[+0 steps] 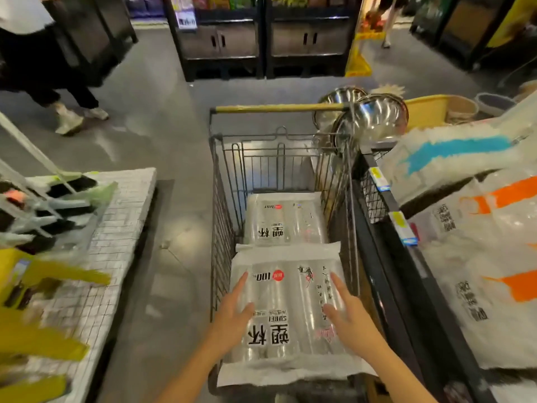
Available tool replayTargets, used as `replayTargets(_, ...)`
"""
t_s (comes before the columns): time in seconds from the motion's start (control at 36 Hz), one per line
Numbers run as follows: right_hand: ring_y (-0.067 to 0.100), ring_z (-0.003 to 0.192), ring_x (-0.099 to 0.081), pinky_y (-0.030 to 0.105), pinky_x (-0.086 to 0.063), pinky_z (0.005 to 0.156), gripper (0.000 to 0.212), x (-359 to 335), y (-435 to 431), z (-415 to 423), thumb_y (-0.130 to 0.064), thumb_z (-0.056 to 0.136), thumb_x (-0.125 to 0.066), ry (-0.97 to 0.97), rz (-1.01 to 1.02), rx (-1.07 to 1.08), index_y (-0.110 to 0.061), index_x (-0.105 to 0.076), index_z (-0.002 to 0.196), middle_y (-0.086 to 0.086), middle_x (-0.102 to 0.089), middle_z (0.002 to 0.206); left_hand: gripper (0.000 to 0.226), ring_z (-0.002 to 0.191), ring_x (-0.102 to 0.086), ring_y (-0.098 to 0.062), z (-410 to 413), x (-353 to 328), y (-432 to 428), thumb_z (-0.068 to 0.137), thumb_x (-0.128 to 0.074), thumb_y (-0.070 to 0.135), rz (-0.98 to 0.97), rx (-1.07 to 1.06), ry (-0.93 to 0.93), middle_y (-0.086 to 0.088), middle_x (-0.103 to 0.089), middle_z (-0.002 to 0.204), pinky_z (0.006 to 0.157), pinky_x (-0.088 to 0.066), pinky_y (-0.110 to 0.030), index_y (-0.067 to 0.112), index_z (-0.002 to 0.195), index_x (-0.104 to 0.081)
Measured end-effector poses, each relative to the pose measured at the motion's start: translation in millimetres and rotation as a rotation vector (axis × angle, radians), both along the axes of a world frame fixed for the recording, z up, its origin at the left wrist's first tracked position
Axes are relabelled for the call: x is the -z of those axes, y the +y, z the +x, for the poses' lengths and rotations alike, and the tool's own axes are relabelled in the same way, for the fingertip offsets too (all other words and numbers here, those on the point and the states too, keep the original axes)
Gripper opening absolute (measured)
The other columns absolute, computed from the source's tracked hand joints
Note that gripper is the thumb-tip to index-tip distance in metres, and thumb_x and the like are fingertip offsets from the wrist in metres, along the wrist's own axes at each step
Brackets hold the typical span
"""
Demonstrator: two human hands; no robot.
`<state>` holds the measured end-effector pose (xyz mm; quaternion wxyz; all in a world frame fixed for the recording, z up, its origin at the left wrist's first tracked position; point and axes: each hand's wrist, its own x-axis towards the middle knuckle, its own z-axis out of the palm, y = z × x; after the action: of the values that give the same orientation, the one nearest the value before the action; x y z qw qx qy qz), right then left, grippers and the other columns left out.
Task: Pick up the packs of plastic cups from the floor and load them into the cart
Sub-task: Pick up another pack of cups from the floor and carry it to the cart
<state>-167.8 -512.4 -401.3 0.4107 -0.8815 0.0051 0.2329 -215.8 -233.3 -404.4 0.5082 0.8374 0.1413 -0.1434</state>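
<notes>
left hand (232, 312) bare | right hand (350, 315) bare | forearms apparently sleeveless

Both forearms reach forward from the bottom edge. The left hand (232, 312) and the right hand (347, 311) are flat and open, fingers spread and pointing forward — palms down, apparently pressing lightly, not gripping.

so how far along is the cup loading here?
Done: one pack of plastic cups lies flat at the far end of the cart. In hand: a second pack sits at the near end, left hand and right hand flat on top with fingers spread, not gripping. Left: no packs visible on the floor in this view, so I cannot tell how many remain.
</notes>
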Motion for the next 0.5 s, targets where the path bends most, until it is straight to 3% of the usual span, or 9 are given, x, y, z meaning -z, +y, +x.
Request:
replayTargets(0.06, 0.000, 0.090, -0.057, 0.031, -0.049, 0.095, 0.076, 27, -2, 7, -0.040, 0.098, -0.055, 0.033, 0.021, 0.015, -0.077, 0.000, 0.135, -0.001, -0.056, 0.123, 0.066, 0.132, -0.027, 0.007, 4, 28, -5, 0.101, -0.048, 0.025, -0.019, -0.015, 0.044, 0.018, -0.025, 0.147, 0.110, -0.022, -0.020, 0.057, 0.148, -0.015)
replayTargets(0.14, 0.006, 0.130, -0.045, 0.039, -0.037, 0.113, 0.075, 61, 0, 7, -0.039, 0.098, -0.055, 0.076, 0.016, 0.020, -0.075, -0.003, 0.138, -0.010, -0.044, 0.145, 0.063, 0.138, -0.019, 0.003, 4, 68, -8, 0.102, -0.046, 0.030, -0.059, -0.017, 0.091, 0.020, -0.019, 0.153, 0.117, -0.016, -0.030, 0.055, 0.149, -0.014)
replayTargets(0.19, 0.013, 0.138, -0.040, 0.046, -0.034, 0.116, 0.074, 78, 3, 0, -0.040, 0.099, -0.054, 0.112, -0.017, 0.032, -0.076, -0.002, 0.137, -0.010, -0.040, 0.152, 0.061, 0.144, -0.012, 0.003, 0, 93, -9, 0.097, -0.044, 0.052, -0.076, 0.010, 0.094, 0.036, -0.010, 0.153, 0.121, -0.013, -0.036, 0.059, 0.148, -0.011)
replayTargets(0.25, 0.015, 0.132, -0.044, 0.039, -0.035, 0.114, 0.075, 86, 9, -6, -0.036, 0.100, -0.053, 0.147, -0.041, 0.060, -0.076, 0.000, 0.134, -0.005, -0.040, 0.148, 0.062, 0.146, -0.005, 0.002, -3, 116, -9, 0.092, -0.041, 0.061, -0.063, 0.030, 0.108, 0.042, -0.002, 0.150, 0.122, -0.012, -0.040, 0.063, 0.145, -0.008)
replayTargets(0.31, 0.008, 0.117, -0.051, 0.034, -0.038, 0.108, 0.077, 93, 16, -9, -0.028, 0.100, -0.055, 0.184, -0.024, 0.077, -0.073, -0.002, 0.134, -0.005, -0.043, 0.140, 0.066, 0.149, -0.005, -0.001, -4, 137, -7, 0.100, -0.045, 0.036, -0.044, 0.030, 0.118, 0.033, -0.002, 0.158, 0.123, -0.013, -0.045, 0.064, 0.145, -0.007)
replayTargets(0.36, 0.002, 0.097, -0.055, 0.038, -0.038, 0.108, 0.078, 99, 22, -6, -0.023, 0.100, -0.055, 0.213, -0.005, 0.110, -0.068, -0.005, 0.141, 0.001, -0.032, 0.150, 0.070, 0.150, -0.005, -0.004, -1, 151, -4, 0.102, -0.045, 0.022, -0.026, 0.011, 0.123, 0.025, -0.002, 0.161, 0.123, -0.014, -0.048, 0.060, 0.147, -0.008)
replayTargets(0.39, 0.002, 0.100, -0.054, 0.042, -0.035, 0.111, 0.076, 104, 24, -6, -0.024, 0.101, -0.053, 0.225, 0.015, 0.142, -0.065, -0.007, 0.145, 0.002, -0.022, 0.158, 0.068, 0.150, -0.003, -0.004, 1, 156, -3, 0.103, -0.044, 0.023, -0.029, 0.011, 0.138, 0.024, -0.001, 0.162, 0.123, -0.013, -0.049, 0.060, 0.147, -0.008)
replayTargets(0.44, 0.007, 0.135, -0.038, 0.049, -0.022, 0.118, 0.071, 116, 27, -9, -0.028, 0.103, -0.048, 0.233, 0.015, 0.167, -0.064, -0.005, 0.147, -0.004, -0.005, 0.165, 0.065, 0.149, -0.001, -0.003, 5, 160, -4, 0.104, -0.040, 0.026, -0.035, 0.028, 0.171, 0.023, 0.002, 0.160, 0.122, -0.011, -0.050, 0.062, 0.146, -0.005)
replayTargets(0.5, 0.010, 0.145, -0.026, 0.049, -0.020, 0.119, 0.069, 128, 24, -13, -0.029, 0.104, -0.046, 0.239, -0.017, 0.174, -0.062, -0.003, 0.148, -0.003, -0.012, 0.165, 0.066, 0.147, -0.004, -0.001, 7, 164, -7, 0.104, -0.039, 0.027, -0.022, 0.050, 0.194, 0.024, -0.001, 0.158, 0.122, -0.012, -0.049, 0.063, 0.146, -0.002)
